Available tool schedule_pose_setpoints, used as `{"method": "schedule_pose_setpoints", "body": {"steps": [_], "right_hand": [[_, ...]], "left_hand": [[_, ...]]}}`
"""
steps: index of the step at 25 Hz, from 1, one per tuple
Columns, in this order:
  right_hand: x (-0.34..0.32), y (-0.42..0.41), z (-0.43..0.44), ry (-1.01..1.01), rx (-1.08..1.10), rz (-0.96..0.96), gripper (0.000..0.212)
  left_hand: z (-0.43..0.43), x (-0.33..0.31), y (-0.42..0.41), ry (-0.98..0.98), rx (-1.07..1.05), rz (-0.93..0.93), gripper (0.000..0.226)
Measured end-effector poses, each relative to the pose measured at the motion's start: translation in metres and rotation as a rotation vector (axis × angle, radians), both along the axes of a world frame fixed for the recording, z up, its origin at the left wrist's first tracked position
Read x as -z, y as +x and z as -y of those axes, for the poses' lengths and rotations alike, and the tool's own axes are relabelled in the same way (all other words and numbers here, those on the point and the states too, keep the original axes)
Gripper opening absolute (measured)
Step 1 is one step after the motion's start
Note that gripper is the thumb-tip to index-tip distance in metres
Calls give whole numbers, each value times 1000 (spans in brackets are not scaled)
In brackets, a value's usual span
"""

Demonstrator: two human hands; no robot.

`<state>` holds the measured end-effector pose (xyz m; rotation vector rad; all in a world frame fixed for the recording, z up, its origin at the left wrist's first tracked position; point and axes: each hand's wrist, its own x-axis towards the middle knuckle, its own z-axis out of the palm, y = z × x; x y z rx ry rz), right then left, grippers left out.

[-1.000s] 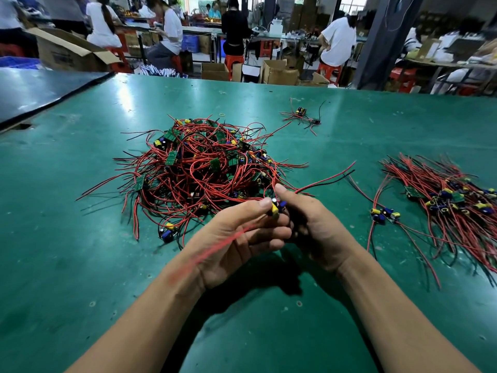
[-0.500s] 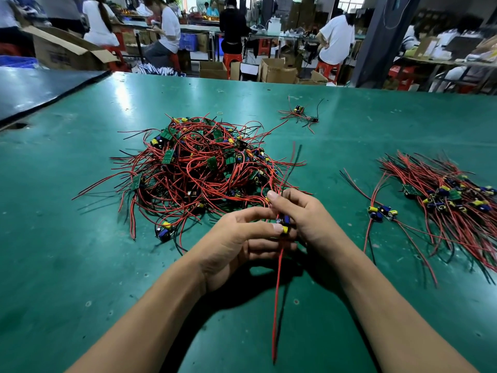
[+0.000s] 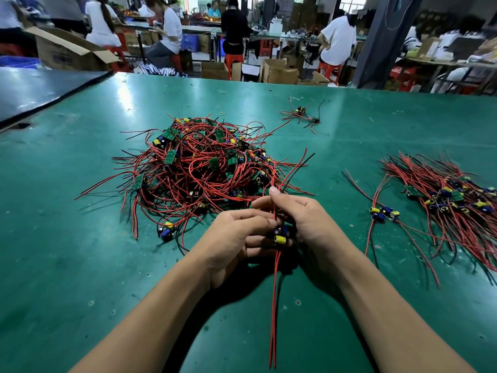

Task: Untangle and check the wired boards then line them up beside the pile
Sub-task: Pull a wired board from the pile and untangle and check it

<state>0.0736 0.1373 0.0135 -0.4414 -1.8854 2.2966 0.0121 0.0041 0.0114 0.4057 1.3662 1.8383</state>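
The left hand (image 3: 231,238) and right hand (image 3: 309,224) are brought together low over the near middle of the green table (image 3: 80,265), both gripping one wired board (image 3: 279,236) between them. The left hand's fingers curl in from the left and its thumb lies along the top. The right hand closes on the board from the right, with its forefinger raised straight against the leads.

The board is small. A yellow cylindrical capacitor faces the camera and blue parts sit just behind it; the board's face is mostly hidden by the fingers. Two red leads (image 3: 273,319) hang side by side from it toward the near edge. More red and black leads rise past the forefinger toward the far side.

Just beyond the hands lies the pile (image 3: 204,170), a loose tangle of red and black wire with green boards and yellow and blue parts among it. To the right lies a row of boards (image 3: 443,200) with their leads running the same way, and a single board (image 3: 383,213) sits at its left edge. A small stray bundle (image 3: 301,114) lies farther back.

At far left stands an open cardboard box (image 3: 67,53); the print on its side is too blurred to read.
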Motion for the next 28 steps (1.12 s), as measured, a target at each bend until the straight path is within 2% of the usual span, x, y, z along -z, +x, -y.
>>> {"method": "schedule_pose_setpoints", "body": {"steps": [5, 11, 16, 23, 28], "right_hand": [[1, -1, 3, 15, 13, 26, 37], [5, -2, 6, 2, -14, 13, 36], [8, 0, 6, 28, -112, -6, 37], [13, -6, -3, 95, 9, 21, 43], [5, -9, -16, -68, 191, -22, 47]], "left_hand": [[-2, -1, 2, -34, 24, 6, 18], [-5, 1, 5, -39, -63, -7, 5], [-6, 6, 1, -44, -133, -73, 13], [-5, 3, 1, -48, -52, -83, 8], [-2, 1, 4, -95, 46, -143, 16]]}}
